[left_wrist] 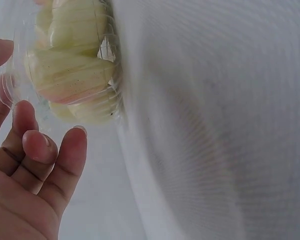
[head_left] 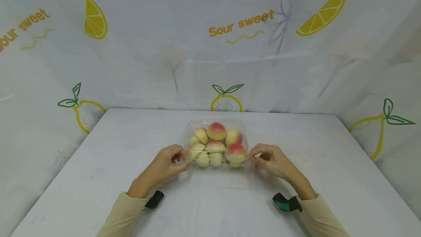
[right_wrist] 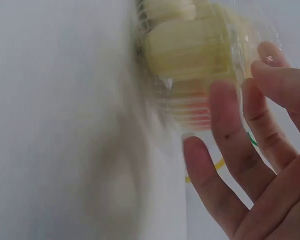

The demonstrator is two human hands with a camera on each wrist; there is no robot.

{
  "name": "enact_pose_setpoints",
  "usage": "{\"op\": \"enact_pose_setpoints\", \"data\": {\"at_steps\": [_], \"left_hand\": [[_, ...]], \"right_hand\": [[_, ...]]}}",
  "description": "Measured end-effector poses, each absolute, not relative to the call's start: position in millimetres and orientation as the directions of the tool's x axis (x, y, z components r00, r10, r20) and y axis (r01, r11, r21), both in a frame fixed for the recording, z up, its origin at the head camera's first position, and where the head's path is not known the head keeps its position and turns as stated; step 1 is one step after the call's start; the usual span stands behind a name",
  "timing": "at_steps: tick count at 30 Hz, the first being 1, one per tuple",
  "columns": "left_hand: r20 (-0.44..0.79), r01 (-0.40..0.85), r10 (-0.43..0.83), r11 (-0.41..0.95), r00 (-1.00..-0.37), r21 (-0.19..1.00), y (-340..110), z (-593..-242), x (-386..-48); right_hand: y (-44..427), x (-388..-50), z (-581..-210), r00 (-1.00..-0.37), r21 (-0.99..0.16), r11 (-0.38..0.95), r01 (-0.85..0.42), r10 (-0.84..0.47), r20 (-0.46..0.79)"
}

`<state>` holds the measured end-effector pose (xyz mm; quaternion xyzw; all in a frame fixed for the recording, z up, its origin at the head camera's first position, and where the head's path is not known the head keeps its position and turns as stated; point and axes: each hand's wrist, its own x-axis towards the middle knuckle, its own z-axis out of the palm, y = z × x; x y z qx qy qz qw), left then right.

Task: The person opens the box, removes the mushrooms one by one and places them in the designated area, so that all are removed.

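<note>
A clear plastic box with a closed lid stands in the middle of the table in the head view. It contains several yellow and red peaches. At its left side, my left hand pinches the rim between thumb and forefinger; the other fingers bend loosely beside the box, as the left wrist view shows. My right hand pinches the right rim the same way, with its remaining fingers spread near the wall in the right wrist view. Whether the box bottom touches the table cannot be told.
A white cloth covers the table, whose back edge meets a white curtain printed with lemons. More of this curtain hangs at both sides. A dark device is strapped at each wrist, close to the beige sleeves.
</note>
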<state>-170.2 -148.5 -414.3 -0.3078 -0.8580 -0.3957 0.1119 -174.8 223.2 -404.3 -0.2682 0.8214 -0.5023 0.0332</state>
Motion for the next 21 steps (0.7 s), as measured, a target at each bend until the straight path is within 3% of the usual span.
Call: {"op": "enact_pose_setpoints", "data": {"at_steps": [10,21], "left_hand": [[0.447,0.625,0.438,0.5,-0.78,0.6,-147.6,-413.9,-171.3],[0.435,0.622,0.446,0.524,-0.782,0.581,-148.1,-412.8,-171.3]], "right_hand": [[222.3,-174.4,-401.8,-0.841,-0.8,0.383,-0.461,-0.475,0.258],[218.9,-173.4,-402.4,-0.884,-0.84,0.421,-0.344,-0.446,0.138]]}}
